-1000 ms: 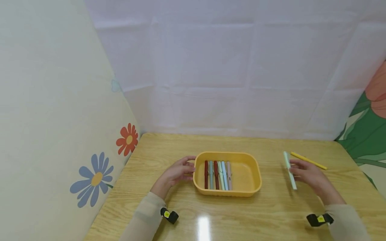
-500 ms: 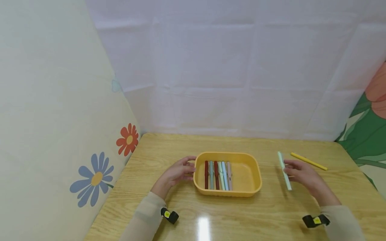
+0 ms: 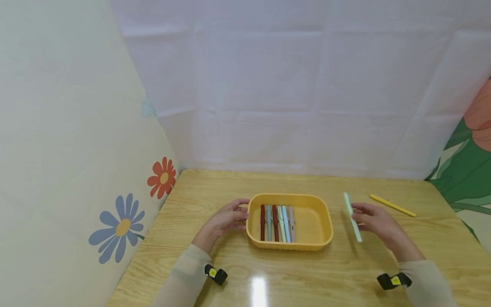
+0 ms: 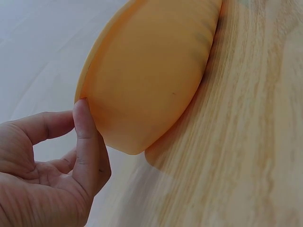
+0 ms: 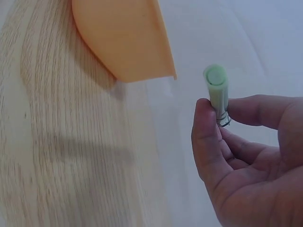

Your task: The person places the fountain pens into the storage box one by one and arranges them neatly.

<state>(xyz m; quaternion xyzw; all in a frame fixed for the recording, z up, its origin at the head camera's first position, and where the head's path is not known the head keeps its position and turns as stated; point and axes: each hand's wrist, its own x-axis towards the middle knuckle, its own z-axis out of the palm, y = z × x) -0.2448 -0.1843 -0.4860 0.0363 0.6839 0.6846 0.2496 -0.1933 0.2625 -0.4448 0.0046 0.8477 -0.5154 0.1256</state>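
My left hand (image 3: 226,219) is at the left end of a yellow plastic tray (image 3: 326,230), pinching its rim between thumb and fingers. In the left wrist view the hand (image 4: 57,165) holds the corner of the tray's wall (image 4: 147,71). Off the tray's right side, my right hand (image 3: 377,219) pinches a pale green pen (image 3: 352,216) by its middle, raised over the table. End-on in the right wrist view, that pen (image 5: 218,90) shows a metal clip near the fingers. Several pens (image 3: 275,224), dark red, grey-blue, pale green, light blue and mauve, lie side by side inside the tray.
A yellow pen-like stick (image 3: 393,205) lies on the wooden table (image 3: 307,277) beyond my right hand. The tray's right part holds no pens. White cloth (image 3: 268,85) hangs behind the table; a flower-printed wall (image 3: 69,149) flanks the left.
My right hand has moved left toward the tray, carrying the pale green pen away from the yellow stick. The left hand and tray have stayed in place.
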